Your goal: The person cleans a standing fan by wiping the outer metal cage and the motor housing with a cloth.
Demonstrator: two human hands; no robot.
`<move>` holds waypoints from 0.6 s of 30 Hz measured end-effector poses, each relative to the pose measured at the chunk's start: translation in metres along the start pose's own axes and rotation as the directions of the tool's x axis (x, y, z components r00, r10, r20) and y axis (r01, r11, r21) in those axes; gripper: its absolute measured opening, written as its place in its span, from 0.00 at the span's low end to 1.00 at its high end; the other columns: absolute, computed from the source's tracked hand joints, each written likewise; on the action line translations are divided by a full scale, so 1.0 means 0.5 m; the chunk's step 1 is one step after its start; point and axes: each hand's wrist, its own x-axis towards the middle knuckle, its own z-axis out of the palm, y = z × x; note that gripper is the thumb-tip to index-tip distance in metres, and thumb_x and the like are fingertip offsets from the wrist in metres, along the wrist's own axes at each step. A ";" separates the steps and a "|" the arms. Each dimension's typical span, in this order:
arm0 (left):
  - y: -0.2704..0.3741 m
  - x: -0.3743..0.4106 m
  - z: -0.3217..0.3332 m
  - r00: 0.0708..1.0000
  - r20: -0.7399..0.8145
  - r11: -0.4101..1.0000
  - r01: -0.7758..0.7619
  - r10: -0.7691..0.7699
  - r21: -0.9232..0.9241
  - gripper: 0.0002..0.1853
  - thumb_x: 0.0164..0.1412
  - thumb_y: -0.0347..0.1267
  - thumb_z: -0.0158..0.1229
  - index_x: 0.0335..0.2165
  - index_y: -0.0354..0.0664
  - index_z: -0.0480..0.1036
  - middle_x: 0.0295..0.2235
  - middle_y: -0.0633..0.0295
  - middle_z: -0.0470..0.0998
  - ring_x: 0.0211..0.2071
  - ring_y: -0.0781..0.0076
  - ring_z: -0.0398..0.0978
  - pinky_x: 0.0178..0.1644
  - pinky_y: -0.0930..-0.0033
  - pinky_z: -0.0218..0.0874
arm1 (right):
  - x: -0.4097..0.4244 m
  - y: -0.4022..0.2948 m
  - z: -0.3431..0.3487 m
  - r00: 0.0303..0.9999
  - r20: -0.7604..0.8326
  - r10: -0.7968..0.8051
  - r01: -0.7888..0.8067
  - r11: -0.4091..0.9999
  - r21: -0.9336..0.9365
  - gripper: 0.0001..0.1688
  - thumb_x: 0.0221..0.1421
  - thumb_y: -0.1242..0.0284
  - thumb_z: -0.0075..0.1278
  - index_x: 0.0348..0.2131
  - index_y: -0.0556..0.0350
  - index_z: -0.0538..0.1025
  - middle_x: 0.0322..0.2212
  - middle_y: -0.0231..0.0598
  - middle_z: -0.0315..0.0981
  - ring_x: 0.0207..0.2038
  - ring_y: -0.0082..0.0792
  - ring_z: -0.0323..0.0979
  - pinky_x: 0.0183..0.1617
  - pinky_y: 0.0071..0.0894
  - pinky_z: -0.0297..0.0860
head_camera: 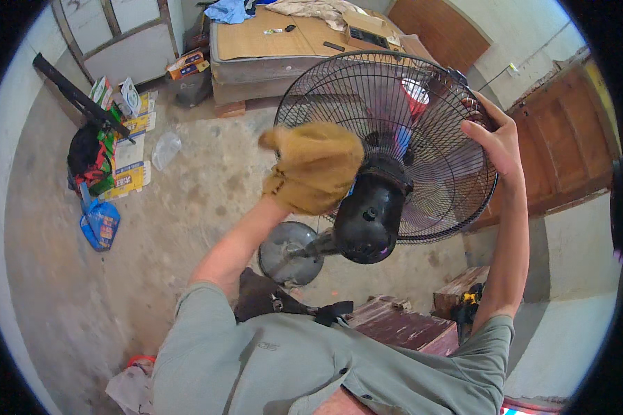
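A black pedestal fan stands before me, its wire guard [441, 171] turned away and its motor housing [371, 220] toward me. The round base [290, 253] rests on the concrete floor. My left hand [314, 168] is covered by a tan cloth, or a mitt of it, lying against the rear of the guard beside the motor; the fingers inside are hidden. My right hand [496, 137] grips the guard's rim at the upper right, thumb on the near side and fingers partly behind the wire.
A mat-topped bed [270, 41] with clothes and an open cardboard box [366, 31] stands beyond the fan. Flattened cartons [130, 179], a blue dustpan-like item [101, 223] and a plastic bag [166, 150] lie at left. A worn wooden box [405, 327] sits near me at lower right.
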 end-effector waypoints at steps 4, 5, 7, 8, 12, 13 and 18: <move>-0.061 0.073 -0.058 0.991 -0.069 0.992 0.113 -0.117 -0.054 0.33 0.70 0.45 0.49 0.68 0.53 0.54 0.68 0.62 0.56 0.69 0.61 0.51 0.73 0.57 0.41 | -0.006 -0.015 0.027 0.999 -0.038 -0.037 0.039 0.997 0.067 0.40 0.48 0.71 0.68 0.58 0.68 0.72 0.44 0.37 0.80 0.45 0.23 0.75 0.53 0.27 0.70; -0.063 0.092 -0.067 0.985 -0.094 0.988 0.139 -0.145 -0.069 0.33 0.70 0.45 0.49 0.68 0.52 0.54 0.68 0.61 0.56 0.69 0.61 0.51 0.73 0.57 0.41 | -0.002 -0.013 0.031 0.999 -0.027 -0.036 0.039 0.995 0.092 0.40 0.48 0.71 0.68 0.58 0.68 0.72 0.44 0.37 0.80 0.45 0.24 0.75 0.53 0.27 0.70; -0.045 0.107 -0.059 0.978 -0.134 0.985 0.150 -0.161 -0.091 0.33 0.70 0.45 0.49 0.68 0.52 0.54 0.68 0.61 0.56 0.69 0.61 0.51 0.73 0.57 0.41 | -0.002 -0.001 0.034 0.999 -0.013 -0.037 0.038 0.989 0.140 0.39 0.48 0.71 0.68 0.58 0.67 0.73 0.45 0.37 0.79 0.45 0.24 0.75 0.53 0.27 0.70; -0.035 0.105 -0.045 0.978 -0.148 0.987 0.137 -0.148 -0.084 0.33 0.70 0.45 0.49 0.68 0.52 0.54 0.68 0.61 0.56 0.69 0.61 0.51 0.73 0.57 0.41 | -0.002 -0.007 0.036 0.999 -0.003 -0.032 0.033 0.990 0.135 0.39 0.48 0.71 0.68 0.58 0.67 0.73 0.45 0.36 0.79 0.45 0.24 0.75 0.53 0.27 0.70; 0.028 -0.003 0.045 0.994 -0.108 0.999 0.022 -0.026 -0.030 0.33 0.70 0.45 0.49 0.68 0.51 0.55 0.68 0.61 0.56 0.69 0.61 0.52 0.73 0.57 0.41 | -0.005 -0.014 0.025 1.000 -0.020 0.002 -0.001 0.999 0.046 0.39 0.49 0.71 0.68 0.58 0.66 0.73 0.45 0.36 0.79 0.45 0.24 0.75 0.54 0.27 0.70; 0.040 -0.036 0.058 0.997 -0.083 1.000 -0.012 0.011 -0.013 0.33 0.70 0.45 0.49 0.68 0.51 0.55 0.68 0.61 0.56 0.69 0.61 0.52 0.73 0.57 0.41 | -0.007 -0.013 0.017 0.999 -0.039 0.009 -0.008 1.000 0.008 0.39 0.49 0.71 0.69 0.58 0.66 0.73 0.45 0.36 0.79 0.45 0.24 0.75 0.54 0.26 0.70; -0.012 -0.088 0.027 0.998 -0.029 0.997 0.056 -0.058 -0.052 0.33 0.70 0.46 0.49 0.68 0.50 0.55 0.68 0.61 0.57 0.69 0.61 0.52 0.73 0.57 0.41 | -0.002 0.000 0.018 1.000 -0.013 -0.024 0.026 0.994 0.103 0.39 0.49 0.71 0.69 0.58 0.67 0.73 0.46 0.37 0.79 0.45 0.24 0.75 0.53 0.26 0.69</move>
